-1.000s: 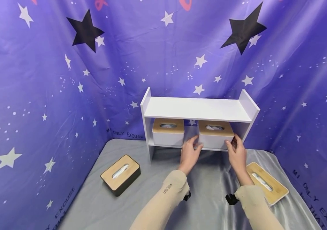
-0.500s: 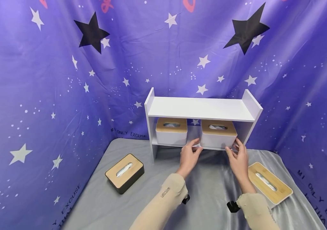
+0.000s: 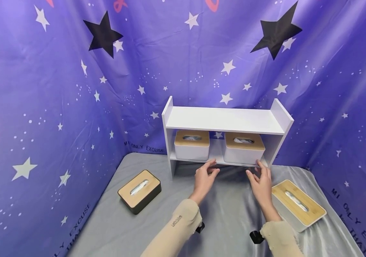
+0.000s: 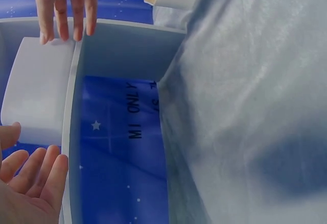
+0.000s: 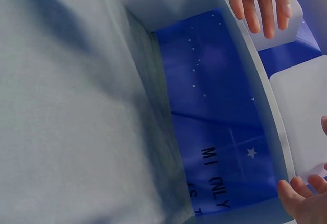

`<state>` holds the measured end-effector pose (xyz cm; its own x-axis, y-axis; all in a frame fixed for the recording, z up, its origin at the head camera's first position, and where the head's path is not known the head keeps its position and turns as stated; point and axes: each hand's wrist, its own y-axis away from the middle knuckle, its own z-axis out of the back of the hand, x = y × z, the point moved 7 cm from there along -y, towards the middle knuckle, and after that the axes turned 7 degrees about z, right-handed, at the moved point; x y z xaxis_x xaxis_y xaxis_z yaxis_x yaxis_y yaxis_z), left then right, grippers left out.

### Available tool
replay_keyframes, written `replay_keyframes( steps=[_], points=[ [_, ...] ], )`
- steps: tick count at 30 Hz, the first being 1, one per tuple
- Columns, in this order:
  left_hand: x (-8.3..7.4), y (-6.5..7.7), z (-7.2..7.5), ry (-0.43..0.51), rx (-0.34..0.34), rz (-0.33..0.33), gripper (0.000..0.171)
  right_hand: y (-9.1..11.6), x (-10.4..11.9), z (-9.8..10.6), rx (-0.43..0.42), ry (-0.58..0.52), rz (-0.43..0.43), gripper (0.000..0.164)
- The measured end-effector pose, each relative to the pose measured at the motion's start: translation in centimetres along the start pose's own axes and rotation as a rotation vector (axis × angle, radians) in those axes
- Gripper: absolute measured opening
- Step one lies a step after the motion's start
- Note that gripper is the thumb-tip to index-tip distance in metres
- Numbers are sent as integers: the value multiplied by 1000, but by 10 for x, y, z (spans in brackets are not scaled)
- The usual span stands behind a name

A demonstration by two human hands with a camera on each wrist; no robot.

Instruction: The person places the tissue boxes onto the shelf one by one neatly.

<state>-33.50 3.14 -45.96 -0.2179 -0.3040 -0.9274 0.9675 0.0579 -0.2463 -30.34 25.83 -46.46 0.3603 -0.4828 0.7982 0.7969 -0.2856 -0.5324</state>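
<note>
Two white tissue boxes with wooden lids sit on the lower tier of a white shelf (image 3: 223, 119): a left tissue box (image 3: 191, 151) and a right tissue box (image 3: 243, 155), with a gap between them. My left hand (image 3: 204, 180) is in front of that gap, its fingers loosely bent and holding nothing. Near the front right corner of the right box is my right hand (image 3: 261, 185), fingers relaxed around nothing; whether a fingertip brushes the box I cannot tell. The left wrist view shows the left palm (image 4: 33, 193) apart from the box's white side (image 4: 41, 91).
A black tissue box (image 3: 139, 189) with a wooden lid lies on the grey cloth (image 3: 228, 214) to the left. Another white tissue box (image 3: 298, 205) lies at an angle on the right. A purple star-patterned curtain (image 3: 138, 53) surrounds the back and sides.
Both hands have come off the right tissue box and drawn back toward me, the left one also moving left. The box stays on the lower tier. The view shifted slightly.
</note>
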Motion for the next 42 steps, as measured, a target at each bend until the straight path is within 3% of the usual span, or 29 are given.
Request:
replay_keyframes(
  steps=[14, 27, 42],
  points=[
    [24, 8, 25, 88, 18, 41, 39, 11, -5, -21, 69, -16, -20, 59],
    [48, 13, 62, 64, -53, 29, 36, 26, -3, -47, 156, -1, -19, 56],
    [70, 17, 104, 68, -139, 73, 37, 38, 1, -69, 213, -30, 19, 54]
  ],
)
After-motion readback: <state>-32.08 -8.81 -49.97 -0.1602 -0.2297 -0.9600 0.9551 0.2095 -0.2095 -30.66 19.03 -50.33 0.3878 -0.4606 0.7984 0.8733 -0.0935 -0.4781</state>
